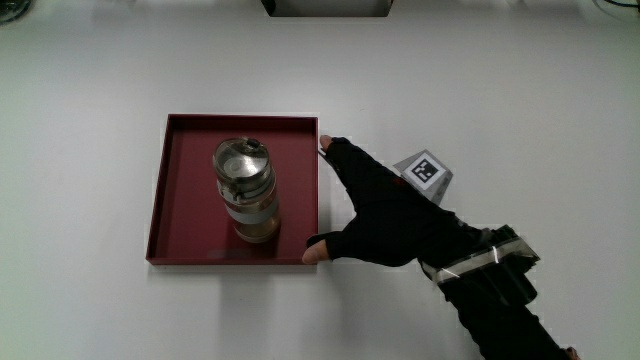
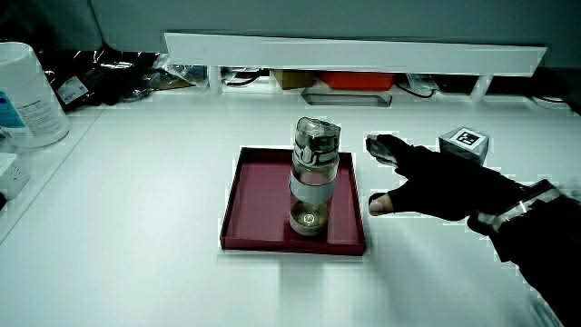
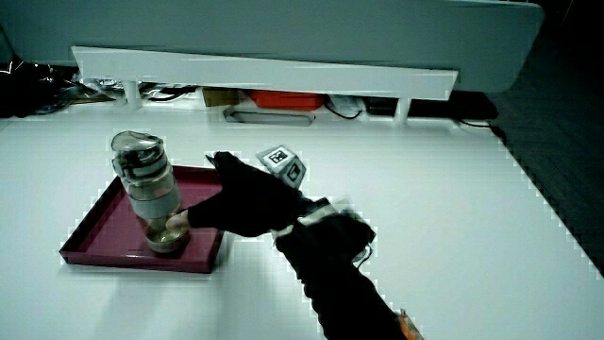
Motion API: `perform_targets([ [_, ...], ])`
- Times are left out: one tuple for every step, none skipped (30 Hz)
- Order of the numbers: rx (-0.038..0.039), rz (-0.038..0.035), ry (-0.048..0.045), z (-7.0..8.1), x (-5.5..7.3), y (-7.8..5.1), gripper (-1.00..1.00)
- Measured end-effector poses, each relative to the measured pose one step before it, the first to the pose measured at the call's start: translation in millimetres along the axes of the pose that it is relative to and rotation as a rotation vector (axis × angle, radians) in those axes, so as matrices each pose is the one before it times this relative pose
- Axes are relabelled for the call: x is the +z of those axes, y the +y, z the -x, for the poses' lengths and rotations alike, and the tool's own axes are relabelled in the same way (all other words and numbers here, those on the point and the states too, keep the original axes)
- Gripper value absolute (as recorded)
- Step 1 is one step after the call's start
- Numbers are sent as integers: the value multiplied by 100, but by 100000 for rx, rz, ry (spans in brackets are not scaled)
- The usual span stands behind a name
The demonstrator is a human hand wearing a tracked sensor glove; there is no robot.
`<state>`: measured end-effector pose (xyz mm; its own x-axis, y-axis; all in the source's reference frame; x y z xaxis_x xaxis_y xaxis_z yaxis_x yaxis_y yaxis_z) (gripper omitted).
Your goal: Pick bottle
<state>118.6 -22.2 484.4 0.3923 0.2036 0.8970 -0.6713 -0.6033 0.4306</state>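
You've got a clear glossy plastic bottle (image 1: pixel 246 196) with a shiny metal-look lid and pale matt band, on a smooth dark-red tray (image 1: pixel 190 150) with slight sheen. Hand (image 1: pixel 390 215) wears matt black cloth; table (image 1: pixel 90 150) smooth matt white

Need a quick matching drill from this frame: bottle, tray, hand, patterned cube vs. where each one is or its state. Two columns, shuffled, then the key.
Things:
1. bottle
2. tray
3. hand
4. patterned cube

Places or states:
A. beside the tray, fingers spread, holding nothing
B. dark red, flat on the white table
C. upright inside the tray
D. on the back of the glove

Pairs: 1-C, 2-B, 3-A, 4-D
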Motion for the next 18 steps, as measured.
perform_targets([
  [-793, 691, 937, 63, -249, 290, 0],
  [63, 145, -771, -247, -170, 399, 0],
  [-224, 434, 98, -40, -227, 296, 0],
  [-370, 344, 925, -178, -229, 371, 0],
  [-54, 714, -122, -98, -218, 383, 0],
  [2432, 520, 233, -345, -219, 465, 0],
  [-1600, 303, 117, 124, -230, 198, 0],
  [292, 390, -703, -346, -210, 397, 0],
  [-921, 858, 663, 66, -235, 220, 0],
  [351, 114, 7, -232, -162, 339, 0],
  [-1137, -368, -330, -56, -133, 204, 0],
  [1130, 218, 544, -230, -162, 282, 0],
  [982, -305, 554, -327, -187, 253, 0],
  [-792, -30, 73, -210, -178, 214, 0],
  [-368, 529, 1443, 62, -224, 113, 0],
  [-500, -394, -1123, -295, -134, 256, 0],
  [-1368, 229, 1709, -110, -155, 194, 0],
  [1450, -353, -84, -221, -99, 298, 0],
])
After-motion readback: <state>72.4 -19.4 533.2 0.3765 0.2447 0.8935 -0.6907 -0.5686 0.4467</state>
